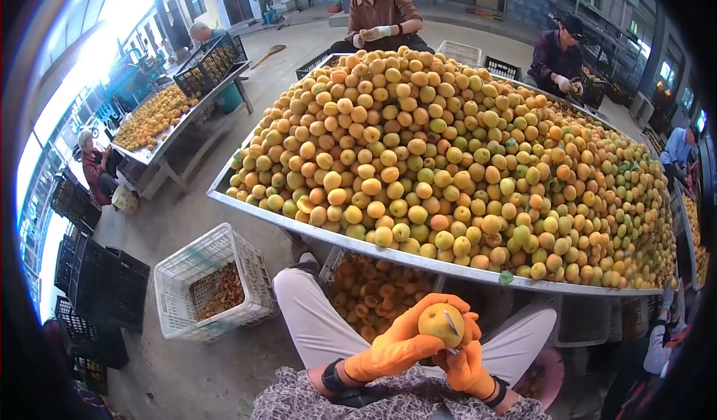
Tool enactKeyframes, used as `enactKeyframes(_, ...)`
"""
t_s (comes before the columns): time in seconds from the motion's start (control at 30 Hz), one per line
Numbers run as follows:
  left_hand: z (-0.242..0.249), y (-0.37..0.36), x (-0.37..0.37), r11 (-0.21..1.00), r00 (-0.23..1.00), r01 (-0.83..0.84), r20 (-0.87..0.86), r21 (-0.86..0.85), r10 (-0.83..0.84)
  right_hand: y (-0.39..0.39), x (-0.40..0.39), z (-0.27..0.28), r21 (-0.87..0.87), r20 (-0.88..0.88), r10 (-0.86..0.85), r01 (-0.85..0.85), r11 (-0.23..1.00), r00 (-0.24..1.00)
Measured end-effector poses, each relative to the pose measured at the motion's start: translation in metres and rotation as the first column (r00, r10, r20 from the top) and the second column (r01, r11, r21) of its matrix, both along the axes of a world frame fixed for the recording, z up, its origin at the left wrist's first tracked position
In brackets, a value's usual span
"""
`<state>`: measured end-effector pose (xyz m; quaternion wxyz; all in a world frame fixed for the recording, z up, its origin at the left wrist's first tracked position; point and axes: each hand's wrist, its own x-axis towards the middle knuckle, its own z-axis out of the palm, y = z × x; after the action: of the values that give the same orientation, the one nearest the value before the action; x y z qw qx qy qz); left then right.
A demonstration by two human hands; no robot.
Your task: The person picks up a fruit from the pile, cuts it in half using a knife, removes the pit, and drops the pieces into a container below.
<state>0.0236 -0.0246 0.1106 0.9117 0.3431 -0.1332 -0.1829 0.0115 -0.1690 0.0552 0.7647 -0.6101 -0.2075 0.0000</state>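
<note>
Our left hand, in an orange glove, is wrapped around a yellow apricot, fingers curled over its top and side, holding it up just above our lap. Our right hand, gloved the same, sits just below and against the fruit, gripping a small knife whose pale blade lies across the apricot's skin; the handle is hidden in the closed fist. Dark bands show at both our wrists, and our knees in light trousers spread to either side.

Between our legs, under the table edge, a crate of cut fruit holds orange pieces. To our left on the concrete floor stands a white plastic basket with a brownish layer at its bottom; what it is we cannot tell. Black crates are stacked farther left.

Directly before us a metal sorting table carries a high heap of apricots, yellow, orange and some green. Across the heap a person in a brown shirt sits with gloved hands together, and a person in a dark cap works at the far right corner. A second table of fruit stands off to the left, with a seated person in red beside it
</note>
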Motion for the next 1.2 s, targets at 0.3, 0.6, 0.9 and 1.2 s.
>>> enactKeyframes(0.3,0.031,0.055,0.041,0.607,0.726,-0.314,0.596,0.730,-0.342,-0.032,0.011,0.011,-0.319,-0.109,0.294,-0.314,0.894,0.949)
enactKeyframes(0.6,0.022,0.031,0.010,0.910,0.981,0.078,0.129,0.408,-0.143,-0.023,0.016,0.003,-0.275,0.080,0.165,-0.137,0.952,0.983)
enactKeyframes(0.9,0.012,0.020,0.015,0.968,0.992,0.069,0.082,0.243,-0.092,-0.015,0.009,-0.016,-0.214,0.110,0.114,-0.089,0.973,0.987)
enactKeyframes(1.2,0.037,0.044,0.033,0.366,0.632,-0.543,0.655,0.756,-0.414,-0.024,0.003,0.004,-0.274,-0.048,0.192,-0.198,0.941,0.980)
